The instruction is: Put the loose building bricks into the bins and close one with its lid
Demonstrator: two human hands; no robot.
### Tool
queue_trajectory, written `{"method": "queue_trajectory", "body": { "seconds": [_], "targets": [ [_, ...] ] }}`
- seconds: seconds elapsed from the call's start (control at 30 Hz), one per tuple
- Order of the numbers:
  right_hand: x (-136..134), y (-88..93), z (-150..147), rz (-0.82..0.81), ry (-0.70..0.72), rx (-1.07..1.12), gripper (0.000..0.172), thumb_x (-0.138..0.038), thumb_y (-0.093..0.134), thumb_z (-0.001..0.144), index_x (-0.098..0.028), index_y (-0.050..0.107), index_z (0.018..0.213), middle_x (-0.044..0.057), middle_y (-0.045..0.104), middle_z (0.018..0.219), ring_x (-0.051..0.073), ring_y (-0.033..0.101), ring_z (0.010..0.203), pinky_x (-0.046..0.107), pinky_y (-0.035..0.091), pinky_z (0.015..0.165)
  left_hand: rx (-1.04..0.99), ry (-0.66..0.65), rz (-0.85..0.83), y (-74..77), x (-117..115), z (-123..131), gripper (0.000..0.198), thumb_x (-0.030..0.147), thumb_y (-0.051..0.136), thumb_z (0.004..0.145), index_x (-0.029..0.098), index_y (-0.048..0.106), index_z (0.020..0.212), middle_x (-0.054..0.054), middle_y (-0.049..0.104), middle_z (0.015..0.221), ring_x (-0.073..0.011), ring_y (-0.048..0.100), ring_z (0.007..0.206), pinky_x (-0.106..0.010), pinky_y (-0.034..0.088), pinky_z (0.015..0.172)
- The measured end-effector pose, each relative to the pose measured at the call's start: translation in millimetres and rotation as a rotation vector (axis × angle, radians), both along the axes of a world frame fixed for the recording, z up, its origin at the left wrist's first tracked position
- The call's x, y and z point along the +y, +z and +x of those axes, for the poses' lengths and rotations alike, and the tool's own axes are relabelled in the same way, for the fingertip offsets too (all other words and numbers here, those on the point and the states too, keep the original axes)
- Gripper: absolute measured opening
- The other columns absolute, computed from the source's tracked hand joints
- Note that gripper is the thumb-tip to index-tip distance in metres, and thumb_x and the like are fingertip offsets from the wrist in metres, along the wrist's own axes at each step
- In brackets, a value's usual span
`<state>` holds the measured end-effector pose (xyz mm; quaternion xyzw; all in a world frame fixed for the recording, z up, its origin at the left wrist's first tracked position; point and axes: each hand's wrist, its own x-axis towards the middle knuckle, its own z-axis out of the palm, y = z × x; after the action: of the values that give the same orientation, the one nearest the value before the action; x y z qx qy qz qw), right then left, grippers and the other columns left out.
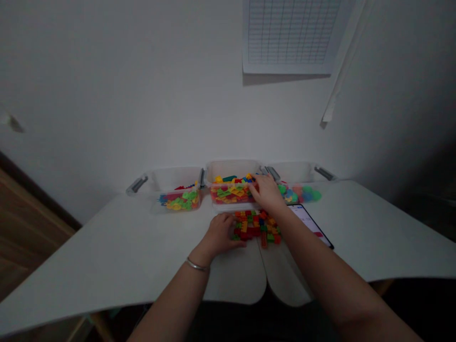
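Widely, left fingers [225, 218] spread beside bricks [252, 232]; right fingers [260, 179] overhang bin rim [233, 162] (grip unclear).

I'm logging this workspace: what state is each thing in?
Left clear plastic bin: open, partly filled
Middle clear plastic bin: open, partly filled
Right clear plastic bin: open, partly filled
Multicoloured plastic bricks: clustered outside the bins
Black-edged rectangular phone: screen lit
White gridded paper: hanging

Red, orange and green, with some blue, on the pile [252, 232] before the middle bin [233, 169]. Yellow, red, green and blue on the bricks [231, 191] inside it. Lime, yellow, blue and red on the shapes [183, 201] left of it; green, blue and reddish on the pieces [309, 193] right of it. White on the table [142, 247] beneath it; gridded white on the sheet [292, 35] above it.
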<state>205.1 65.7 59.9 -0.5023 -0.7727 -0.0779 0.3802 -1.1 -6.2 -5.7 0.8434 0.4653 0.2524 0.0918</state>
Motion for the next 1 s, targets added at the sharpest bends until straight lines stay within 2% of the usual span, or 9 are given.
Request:
{"method": "queue_trajectory", "body": {
  "seconds": [0.07, 0.13, 0.3, 0.43, 0.6, 0.73, 0.83, 1.0],
  "targets": [
    [-2.3, -1.5, 0.3, -0.008, 0.014, 0.028, 0.042, -0.031, 0.048, 0.090, -0.011, 0.056, 0.125, 0.017, 0.064, 0.120, 0.030, 0.056, 0.116, 0.052, 0.029, 0.111, 0.039, 0.014, 0.002, 3.0, -3.3, 1.4, 0.070, 0.050, 0.085, 0.053, 0.017, 0.060, 0.110, -0.014, 0.060, 0.114, -0.0314, 0.055, 0.105, -0.046, 0.044, 0.093],
    [-7.0, -2.7, -0.5, -0.013, 0.023, 0.053, 0.044, -0.029, 0.049, 0.088, -0.012, 0.054, 0.128, 0.017, 0.063, 0.122, 0.030, 0.055, 0.118, 0.052, 0.029, 0.112, 0.071, 0.025, 0.004, 5.9, -5.9, 2.8, 0.065, 0.048, 0.084, 0.054, 0.017, 0.060, 0.106, -0.013, 0.060, 0.110, -0.0309, 0.055, 0.102, -0.044, 0.045, 0.090],
    [-31.5, -4.3, -9.2, 0.045, 0.075, 0.149, 0.046, -0.026, 0.050, 0.084, -0.012, 0.052, 0.128, 0.017, 0.060, 0.126, 0.030, 0.051, 0.122, 0.051, 0.031, 0.111, 0.133, 0.053, 0.025, 6.8, -5.8, 3.7, 0.043, 0.047, 0.078, 0.064, 0.019, 0.061, 0.092, -0.009, 0.063, 0.092, -0.0283, 0.058, 0.089, -0.039, 0.044, 0.080],
    [-56.1, -9.0, -21.5, 0.067, 0.164, 0.205, 0.042, -0.025, 0.048, 0.085, -0.014, 0.053, 0.125, 0.016, 0.059, 0.125, 0.028, 0.049, 0.122, 0.048, 0.036, 0.108, 0.151, 0.079, 0.029, 3.5, -1.9, 2.3, 0.025, 0.038, 0.071, 0.072, 0.020, 0.061, 0.085, -0.005, 0.064, 0.080, -0.0242, 0.060, 0.079, -0.035, 0.042, 0.074],
    [-75.0, -28.8, -35.6, -0.073, 0.225, 0.183, 0.030, -0.022, 0.051, 0.084, -0.018, 0.059, 0.113, 0.012, 0.064, 0.116, 0.027, 0.054, 0.112, 0.045, 0.042, 0.100, 0.075, 0.132, 0.013, 5.5, -0.4, 0.9, 0.026, 0.031, 0.074, 0.071, 0.020, 0.063, 0.091, -0.004, 0.067, 0.083, -0.0230, 0.061, 0.081, -0.035, 0.042, 0.076],
    [-81.1, -44.3, -42.3, -0.168, 0.212, 0.131, 0.020, -0.022, 0.053, 0.086, -0.019, 0.063, 0.103, 0.010, 0.067, 0.105, 0.025, 0.058, 0.102, 0.041, 0.044, 0.092, -0.042, 0.196, 0.069, 7.8, -0.2, 0.9, 0.027, 0.019, 0.071, 0.072, 0.019, 0.060, 0.096, -0.004, 0.067, 0.086, -0.0214, 0.061, 0.083, -0.035, 0.042, 0.081],
    [-82.5, -48.1, -44.5, -0.250, 0.207, 0.111, 0.017, -0.024, 0.057, 0.085, -0.019, 0.064, 0.100, 0.008, 0.069, 0.100, 0.024, 0.060, 0.097, 0.038, 0.044, 0.088, -0.103, 0.225, 0.113, 6.6, 0.5, 0.1, 0.026, 0.014, 0.069, 0.070, 0.019, 0.057, 0.093, -0.002, 0.064, 0.081, -0.0201, 0.059, 0.081, -0.035, 0.041, 0.080],
    [-81.9, -45.6, -45.9, -0.363, 0.268, 0.180, 0.010, -0.021, 0.060, 0.084, -0.020, 0.064, 0.093, 0.005, 0.070, 0.095, 0.021, 0.063, 0.094, 0.035, 0.045, 0.086, -0.116, 0.234, 0.146, 4.2, 1.0, -1.1, 0.027, 0.016, 0.070, 0.068, 0.020, 0.056, 0.090, -0.001, 0.061, 0.079, -0.0200, 0.057, 0.080, -0.034, 0.041, 0.080]
  ]
}}
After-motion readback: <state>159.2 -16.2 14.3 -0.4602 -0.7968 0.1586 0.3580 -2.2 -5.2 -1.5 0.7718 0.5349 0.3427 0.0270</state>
